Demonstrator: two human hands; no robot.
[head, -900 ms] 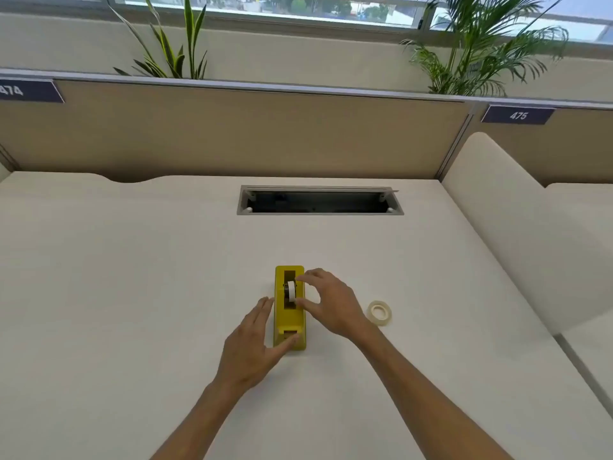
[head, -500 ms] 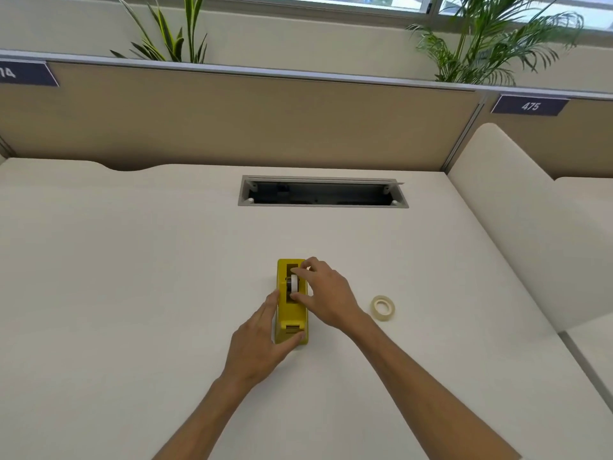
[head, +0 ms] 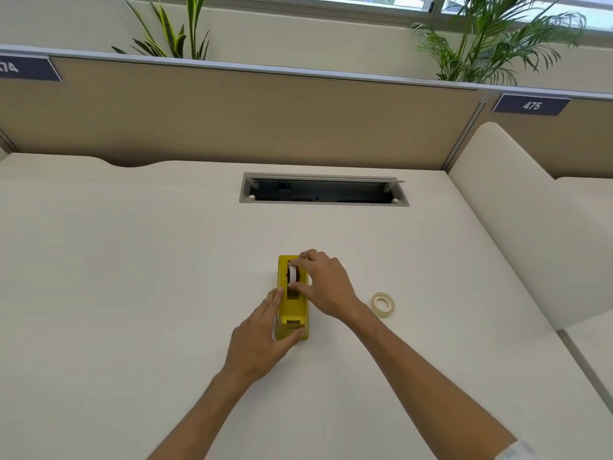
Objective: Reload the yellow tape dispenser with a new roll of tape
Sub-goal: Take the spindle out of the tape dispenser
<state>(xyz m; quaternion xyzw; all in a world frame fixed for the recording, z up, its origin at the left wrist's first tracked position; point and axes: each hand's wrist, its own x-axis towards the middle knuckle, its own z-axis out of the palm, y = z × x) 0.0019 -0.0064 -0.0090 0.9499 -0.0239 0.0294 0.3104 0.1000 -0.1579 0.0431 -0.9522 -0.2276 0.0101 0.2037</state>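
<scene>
A yellow tape dispenser lies lengthwise on the cream desk, cutter end toward me. A white spool sits in its slot. My right hand pinches that spool from above, thumb at its near side and fingers at its far side. My left hand rests against the dispenser's left side and near end, thumb hooked round the front corner, holding it down. A roll of pale tape lies flat on the desk to the right of my right wrist, apart from both hands.
An open cable hatch is set into the desk behind the dispenser. A tan partition closes the back, and a curved cream divider stands along the right side. Plants rise behind the partition.
My right hand has closed in from above the slot until its fingers pinch the white spool. My left hand keeps its place at the dispenser's near end.
</scene>
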